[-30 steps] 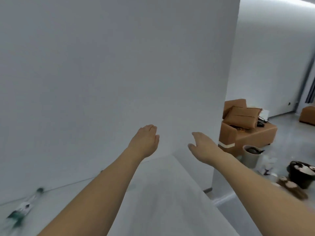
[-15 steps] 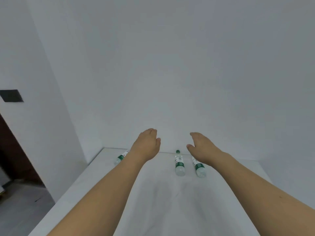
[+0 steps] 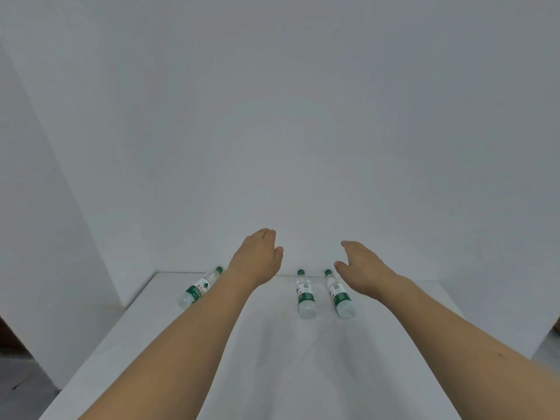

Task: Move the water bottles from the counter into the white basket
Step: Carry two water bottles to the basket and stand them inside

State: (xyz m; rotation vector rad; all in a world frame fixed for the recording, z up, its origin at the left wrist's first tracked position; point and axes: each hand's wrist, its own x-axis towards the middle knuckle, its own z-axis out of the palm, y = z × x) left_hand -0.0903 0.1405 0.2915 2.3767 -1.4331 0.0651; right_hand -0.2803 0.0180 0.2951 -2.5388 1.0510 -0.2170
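Note:
Three clear water bottles with green caps and green-white labels lie on their sides at the far end of the white counter [image 3: 272,359], caps toward the wall. The left bottle [image 3: 198,288] lies slanted, partly behind my left forearm. The middle bottle [image 3: 305,295] and the right bottle [image 3: 339,295] lie side by side. My left hand [image 3: 257,259] hovers above the counter between the left and middle bottles, holding nothing. My right hand [image 3: 360,268] hangs just right of the right bottle, fingers apart, empty. No white basket is in view.
White walls enclose the counter at the back and left. The counter's left edge drops to a grey floor [image 3: 21,383]. Its right edge ends near a strip of floor [image 3: 545,344] at the frame's right side.
The view swung left from a room with a brown sofa to the counter's end, bringing the three bottles into sight. Both hands stay raised and empty, now slightly nearer the bottles.

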